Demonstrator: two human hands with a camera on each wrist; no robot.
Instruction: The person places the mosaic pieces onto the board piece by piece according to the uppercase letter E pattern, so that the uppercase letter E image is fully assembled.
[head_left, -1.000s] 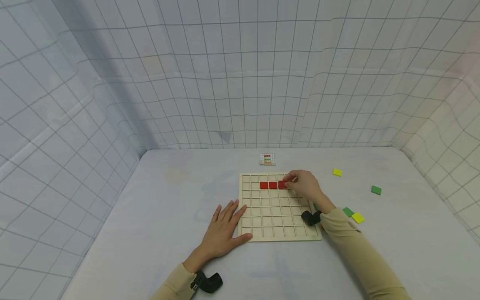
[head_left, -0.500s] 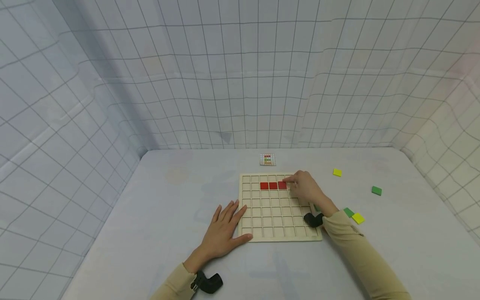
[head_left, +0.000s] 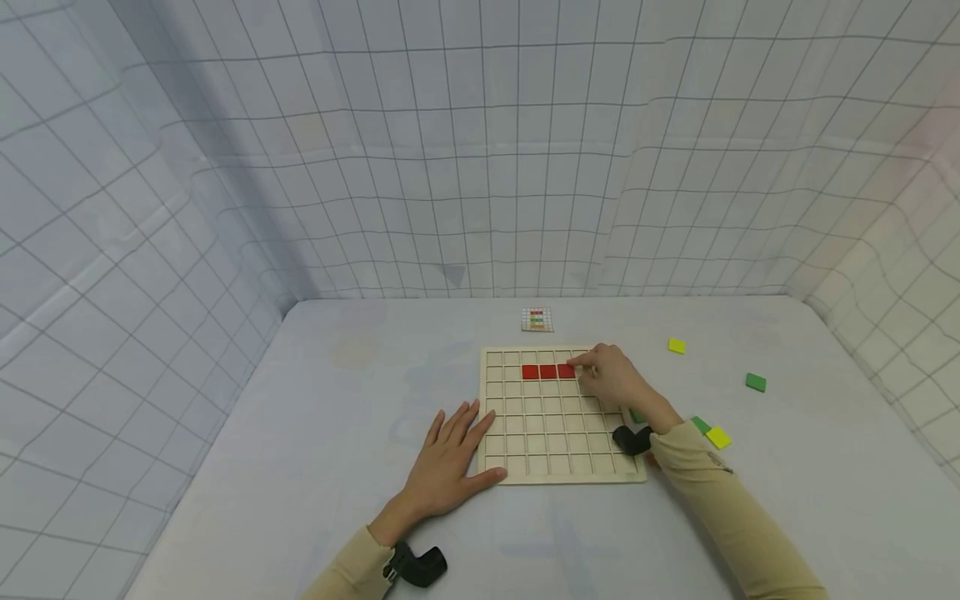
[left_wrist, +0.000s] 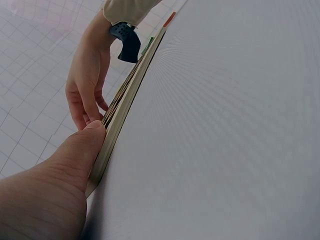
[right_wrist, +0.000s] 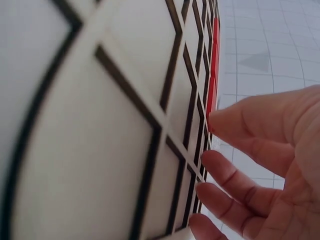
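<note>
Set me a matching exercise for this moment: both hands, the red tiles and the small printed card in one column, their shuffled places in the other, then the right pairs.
Column one
1. Left hand
2. Right hand
3. Red tiles
4. Printed card

Column two
A. Side by side in one row of the board
B. On the table, beyond the board's far edge
C. Fingers spread, at the board's left edge
D. A fingertip touching the rightmost red tile

Pairs: 1-C, 2-D, 3-A, 4-B
</note>
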